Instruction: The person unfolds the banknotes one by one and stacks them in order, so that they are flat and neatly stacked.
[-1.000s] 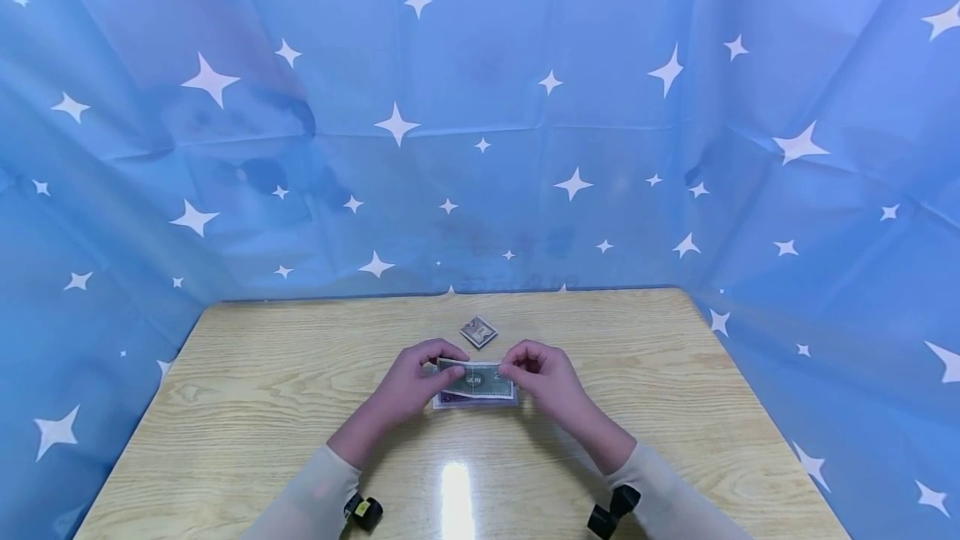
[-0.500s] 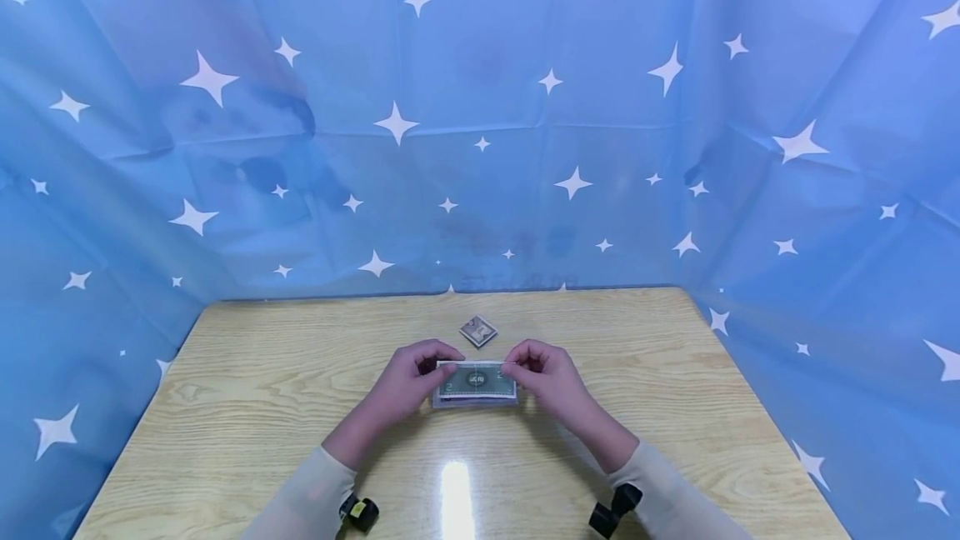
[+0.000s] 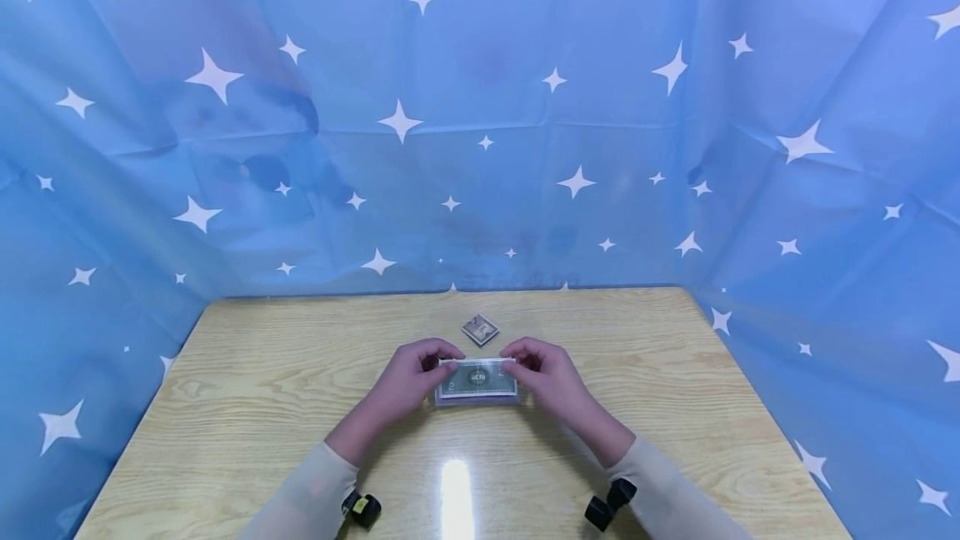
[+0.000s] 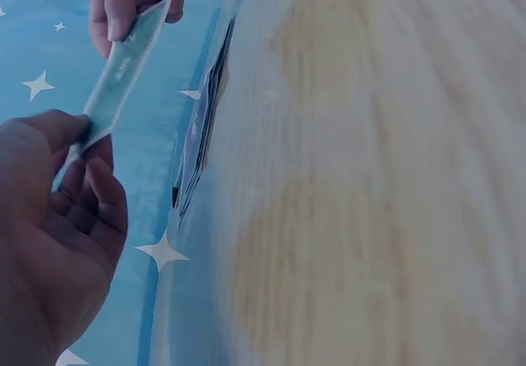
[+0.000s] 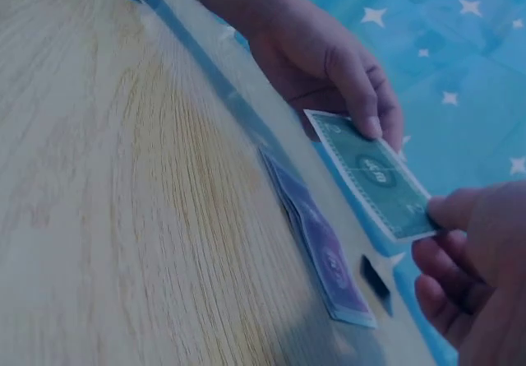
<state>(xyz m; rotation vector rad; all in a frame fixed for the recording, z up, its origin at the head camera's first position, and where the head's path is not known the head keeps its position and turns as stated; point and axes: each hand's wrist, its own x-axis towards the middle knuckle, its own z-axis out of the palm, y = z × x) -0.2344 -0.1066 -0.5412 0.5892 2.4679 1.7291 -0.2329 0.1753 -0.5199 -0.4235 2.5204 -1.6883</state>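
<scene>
Between both hands stretches a green play banknote (image 3: 478,378), marked with a 2 at its corners and a crease down the middle. My left hand (image 3: 414,373) pinches its left end between thumb and fingers; my right hand (image 3: 546,373) pinches the right end the same way. In the right wrist view the green banknote (image 5: 374,173) is raised off the table, face up and tilted. Below it lies a stack of purple banknotes (image 5: 316,243), mostly covered by the green one in the head view. The left wrist view shows this stack (image 4: 201,127) edge-on.
Just beyond the hands, a small folded brownish note (image 3: 480,329) lies cornerwise on the wooden table (image 3: 300,357). A blue curtain with white stars (image 3: 480,107) hangs behind the table's far edge. Black wrist cameras sit on both forearms.
The green banknote, slanted a second ago, now lies square with the purple stack under it. My left thumb has slid outward toward the note's left end. The folded note has stayed put.
</scene>
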